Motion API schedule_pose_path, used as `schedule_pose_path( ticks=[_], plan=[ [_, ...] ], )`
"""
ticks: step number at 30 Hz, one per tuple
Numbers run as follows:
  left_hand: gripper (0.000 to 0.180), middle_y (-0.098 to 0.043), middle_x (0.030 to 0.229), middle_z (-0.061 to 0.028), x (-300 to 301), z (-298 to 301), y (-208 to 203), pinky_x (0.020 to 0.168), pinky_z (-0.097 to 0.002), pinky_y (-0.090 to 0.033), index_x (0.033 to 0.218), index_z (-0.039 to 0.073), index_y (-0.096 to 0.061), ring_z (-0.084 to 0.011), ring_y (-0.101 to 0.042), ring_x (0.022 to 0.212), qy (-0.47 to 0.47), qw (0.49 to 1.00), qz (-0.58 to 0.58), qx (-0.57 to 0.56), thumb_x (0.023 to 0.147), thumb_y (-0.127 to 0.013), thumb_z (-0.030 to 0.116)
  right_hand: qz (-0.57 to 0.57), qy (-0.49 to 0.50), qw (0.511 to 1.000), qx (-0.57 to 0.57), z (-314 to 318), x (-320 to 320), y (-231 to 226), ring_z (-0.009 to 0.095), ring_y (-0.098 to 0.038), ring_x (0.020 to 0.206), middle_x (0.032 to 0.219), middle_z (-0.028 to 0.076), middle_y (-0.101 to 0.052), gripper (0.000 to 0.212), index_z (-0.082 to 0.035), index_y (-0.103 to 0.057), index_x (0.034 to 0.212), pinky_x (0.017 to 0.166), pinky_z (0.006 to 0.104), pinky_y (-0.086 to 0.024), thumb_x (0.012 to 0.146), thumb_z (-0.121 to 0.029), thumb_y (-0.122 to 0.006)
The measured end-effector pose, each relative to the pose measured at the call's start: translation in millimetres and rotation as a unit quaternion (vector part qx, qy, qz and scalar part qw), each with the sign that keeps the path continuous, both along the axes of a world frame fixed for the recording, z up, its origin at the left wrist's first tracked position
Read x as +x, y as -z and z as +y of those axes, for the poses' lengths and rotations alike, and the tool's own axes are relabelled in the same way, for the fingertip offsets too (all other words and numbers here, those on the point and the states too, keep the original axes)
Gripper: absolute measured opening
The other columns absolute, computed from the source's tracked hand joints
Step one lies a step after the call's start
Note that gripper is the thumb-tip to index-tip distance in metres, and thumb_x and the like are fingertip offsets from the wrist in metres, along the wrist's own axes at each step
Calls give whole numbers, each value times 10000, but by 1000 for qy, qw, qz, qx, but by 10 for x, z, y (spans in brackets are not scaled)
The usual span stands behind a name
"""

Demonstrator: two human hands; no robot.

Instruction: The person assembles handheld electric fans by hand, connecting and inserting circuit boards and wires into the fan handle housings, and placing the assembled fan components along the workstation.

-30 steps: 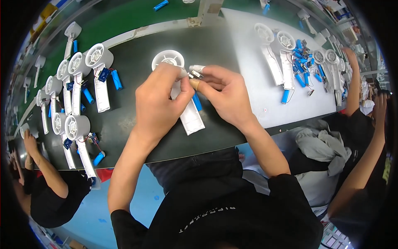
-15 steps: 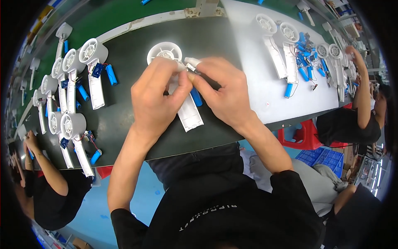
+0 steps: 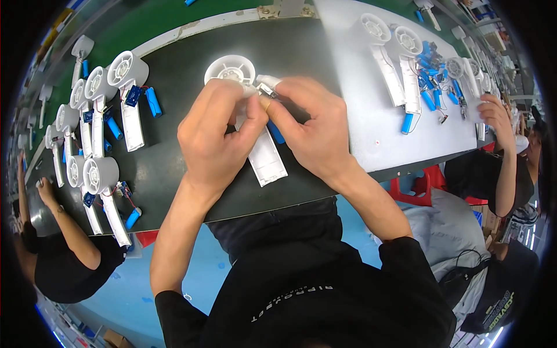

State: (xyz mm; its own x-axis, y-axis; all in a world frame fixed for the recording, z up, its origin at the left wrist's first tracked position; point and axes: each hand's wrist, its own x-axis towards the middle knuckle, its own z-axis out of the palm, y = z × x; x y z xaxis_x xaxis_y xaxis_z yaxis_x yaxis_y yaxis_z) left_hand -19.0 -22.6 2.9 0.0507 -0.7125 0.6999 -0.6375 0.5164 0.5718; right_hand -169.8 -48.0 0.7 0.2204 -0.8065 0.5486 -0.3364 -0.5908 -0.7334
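In front of me a white handheld fan [image 3: 230, 68] lies with its round head away from me and its hollow handle [image 3: 268, 163] pointing toward me. My left hand [image 3: 216, 130] bends over the neck of the fan, thumb and forefinger pinched together; what they grip is hidden. A small circuit board [image 3: 266, 90] is held between the thumb and forefinger of my right hand [image 3: 313, 127], just right of the neck. White covers wrap some of my fingertips. Partly behind my right hand, a blue battery cell [image 3: 275, 133] lies beside the handle.
Several open fans [image 3: 129, 72] with blue cells and boards stand in a cluster at left. On the white sheet [image 3: 362, 124] at right lie more fans [image 3: 384, 66] and a heap of blue cells [image 3: 430, 69]. Co-workers' hands [image 3: 497, 119] reach in at both sides.
My hands stay at the fan's neck, with only small finger shifts. At right, a co-worker's hand has come down onto a white fan; at left, another person's arm has shifted.
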Motion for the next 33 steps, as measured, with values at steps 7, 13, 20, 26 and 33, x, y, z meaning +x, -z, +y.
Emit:
schedule_pose_path(
  ticks=[7, 13, 20, 26, 33],
  plan=[
    [176, -579, 739, -53, 0, -7, -1, 457, -265, -412, 840, 31, -600, -136, -533, 549, 4, 1000, -1, -2, 745, -735, -28, 14, -5, 1000, -16, -22, -5, 11, 288, -640, 758, 864, 111, -691, 144, 13, -686, 890, 654, 364, -520, 787, -68, -746],
    [174, -573, 735, -46, 6, -6, 12, 465, -258, -406, 840, 27, -597, -126, -521, 551, 10, 1000, 15, 12, 748, -734, -30, 38, -7, 997, -72, -26, -8, 32, 284, -631, 763, 890, 103, -689, 143, -1, -685, 897, 649, 363, -520, 775, -50, -739],
    [156, -558, 709, -37, 13, 5, 27, 482, -246, -402, 834, 16, -602, -105, -503, 552, 31, 996, 67, 41, 753, -717, -52, 56, -12, 989, -136, -47, -4, 56, 283, -627, 768, 917, 103, -686, 177, -4, -679, 920, 653, 357, -523, 753, -22, -734],
    [148, -565, 708, -43, 17, 10, 42, 503, -243, -419, 830, -5, -596, -102, -515, 564, 50, 992, 108, 48, 754, -705, -71, 56, -25, 985, -162, -70, -4, 41, 272, -632, 781, 914, 97, -683, 194, -5, -678, 922, 650, 347, -530, 738, -18, -736],
    [149, -573, 718, -50, 16, 57, 15, 512, -238, -432, 843, -15, -599, -103, -520, 570, 49, 992, 100, 57, 753, -696, -83, 55, -32, 983, -170, -87, -9, 71, 265, -632, 767, 903, 88, -684, 183, -11, -678, 912, 641, 345, -529, 739, -22, -736]
  ],
)
